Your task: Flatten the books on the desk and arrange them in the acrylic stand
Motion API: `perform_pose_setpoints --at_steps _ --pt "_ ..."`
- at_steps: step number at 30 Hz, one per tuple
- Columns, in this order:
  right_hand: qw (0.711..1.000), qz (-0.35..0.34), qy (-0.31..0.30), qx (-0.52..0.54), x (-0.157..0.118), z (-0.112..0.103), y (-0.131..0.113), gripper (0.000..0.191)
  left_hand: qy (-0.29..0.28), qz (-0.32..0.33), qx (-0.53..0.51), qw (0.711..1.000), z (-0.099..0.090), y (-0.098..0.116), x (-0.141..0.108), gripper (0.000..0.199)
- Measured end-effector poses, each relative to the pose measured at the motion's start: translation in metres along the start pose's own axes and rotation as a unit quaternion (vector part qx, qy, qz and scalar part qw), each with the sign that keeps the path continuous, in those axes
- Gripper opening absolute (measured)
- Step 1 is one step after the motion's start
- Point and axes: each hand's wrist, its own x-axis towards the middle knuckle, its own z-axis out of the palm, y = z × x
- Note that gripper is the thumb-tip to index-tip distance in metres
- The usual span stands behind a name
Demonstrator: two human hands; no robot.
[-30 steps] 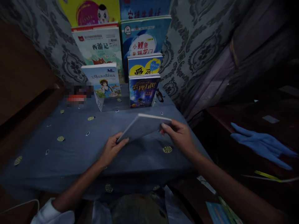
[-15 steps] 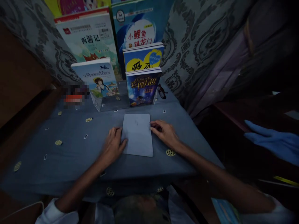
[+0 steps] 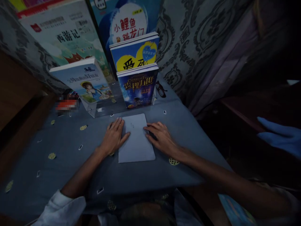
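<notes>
A closed notebook with a plain pale cover [image 3: 135, 141] lies flat on the blue-grey tablecloth [image 3: 70, 172]. My left hand [image 3: 114, 135] rests along its left edge, open, with the fingers stretched forward and the thumb on the cover. At the right edge is my right hand [image 3: 160, 136], its thumb and forefinger apart and their tips touching the notebook's side. Neither hand grips anything.
Behind the notebook, books such as a dark blue one [image 3: 138, 88] and a light blue one [image 3: 91, 83] stand in clear holders. Glasses [image 3: 161, 89] lie beside them. A blue glove [image 3: 282, 136] is at the far right.
The view has shifted, with the books now larger and further left. My left hand has slid forward along the notebook and its fingers have straightened; my right fingers have spread slightly.
</notes>
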Motion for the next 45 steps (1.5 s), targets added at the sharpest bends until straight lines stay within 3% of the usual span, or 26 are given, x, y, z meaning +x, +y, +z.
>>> perform_pose_setpoints --at_steps 6,17,30,40,45 --pt "1.000 -0.005 -0.003 -0.006 0.000 -0.002 -0.001 0.034 0.004 0.070 -0.024 0.997 0.003 -0.001 0.016 0.070" --pt "1.000 -0.010 0.002 -0.009 -0.001 -0.006 -0.002 0.034 -0.048 0.203 -0.098 0.973 0.004 0.025 0.068 0.059" --pt "0.998 -0.008 -0.038 -0.045 -0.002 -0.008 -0.009 0.040 -0.044 0.202 -0.134 0.969 0.005 0.022 0.072 0.057" --pt "0.994 -0.083 -0.076 -0.014 -0.054 -0.017 -0.016 0.062 -0.043 0.203 -0.128 0.970 0.008 0.022 0.071 0.056" --pt "0.993 -0.078 -0.083 0.001 -0.063 -0.018 -0.016 0.055 -0.036 0.210 -0.128 0.969 0.010 0.025 0.066 0.052"
